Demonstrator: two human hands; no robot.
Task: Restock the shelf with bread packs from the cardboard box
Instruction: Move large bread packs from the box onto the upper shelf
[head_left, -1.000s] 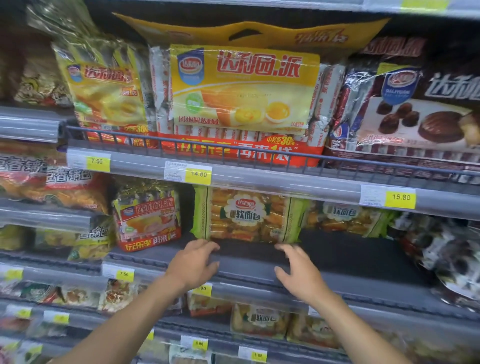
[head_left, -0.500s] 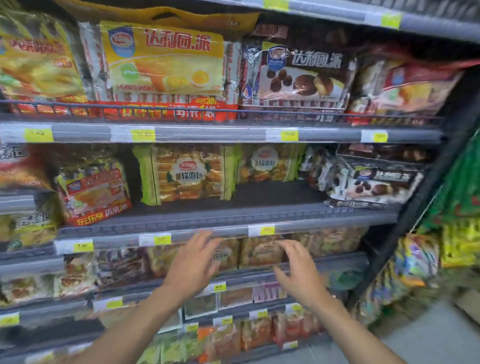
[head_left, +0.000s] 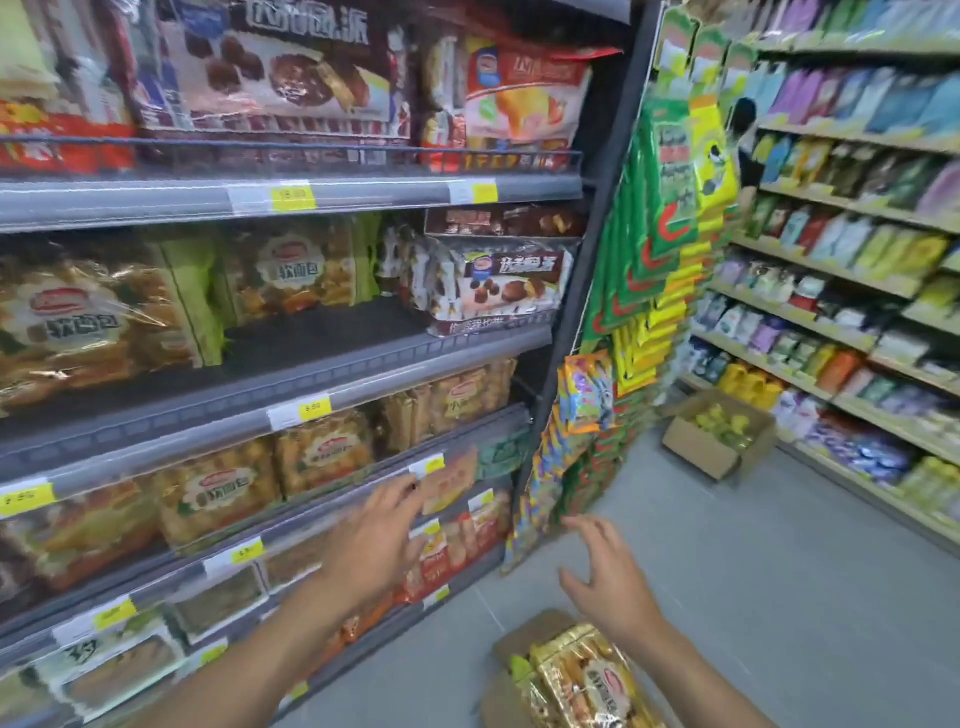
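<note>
A cardboard box (head_left: 524, 636) stands on the floor at the bottom of the head view, with a gold-wrapped bread pack (head_left: 582, 680) upright in it. My right hand (head_left: 605, 574) hovers just above the box, fingers spread, holding nothing. My left hand (head_left: 376, 540) is in the air in front of the lower shelves, fingers relaxed and empty. On the grey shelf (head_left: 322, 374) stand green-edged bread packs (head_left: 98, 322) at the left and further back (head_left: 298, 270), with a bare dark patch of shelf between them and the chocolate cake packs (head_left: 498, 283).
Shelves below hold more bread packs (head_left: 218, 493) behind yellow price tags. Hanging snack bags (head_left: 649, 291) cover the shelf end. A second open cardboard box (head_left: 717, 434) sits on the grey floor by the aisle's right-hand shelving. A person (head_left: 743, 135) stands far down the aisle.
My view has swung right and down, away from the shelf toward the floor. Both hands came off the shelf edge and dropped low; the box with the bread pack has come into sight.
</note>
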